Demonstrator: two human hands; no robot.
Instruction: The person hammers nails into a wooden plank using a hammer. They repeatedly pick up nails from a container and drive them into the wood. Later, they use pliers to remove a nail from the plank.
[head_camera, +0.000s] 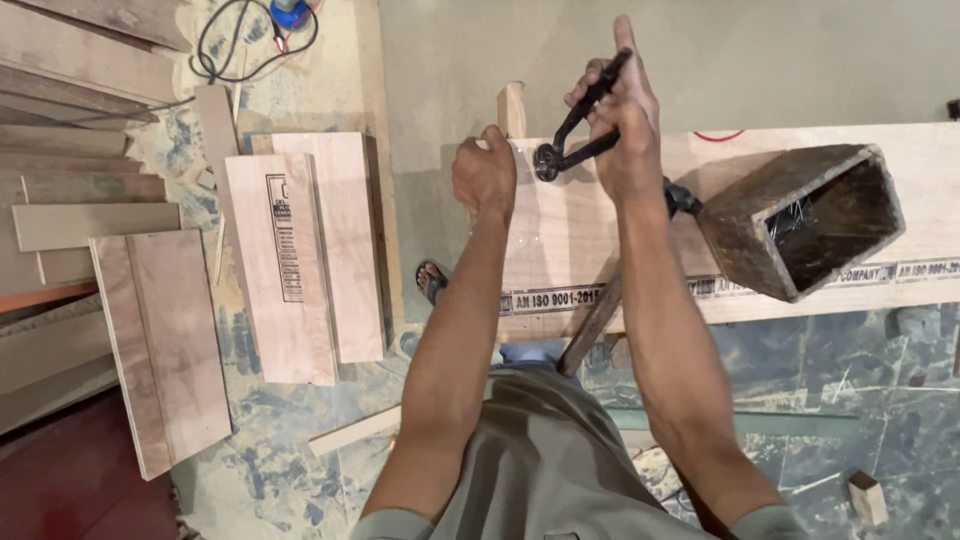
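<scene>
Head view, looking straight down. Right hand (622, 118) at about 12 o'clock in frame, fingers wrapped tight around the two handles of black pincers (575, 125), index finger stretched out along the top handle. Pincer head sits down at the plywood worktop (590, 225), near its far-left corner; whether the head bites on anything is too small to tell.

Left hand (484, 175) just beside the pincer head, at its 9 o'clock. Fingers curled under into a loose fist, knuckles pressing on the worktop edge. Holds nothing visible.

Wooden post (512, 108) sticks up behind the worktop corner, between the two hands.

Open rectangular wooden box (800, 220) lies tilted on the worktop at 3 o'clock from the right hand, opening facing the camera's right; something thin and shiny inside, can't make out what.

Dark tool handle (592, 325) slants down below the worktop's near edge, by the person's torso.

Floor at 9 o'clock: plywood offcuts (300, 260) stacked and scattered on sawdust. Black cable (235, 45) coiled at 11 o'clock. Sandalled foot (431, 281) visible under the left forearm. Small wood block (867, 497) at 4 o'clock.
</scene>
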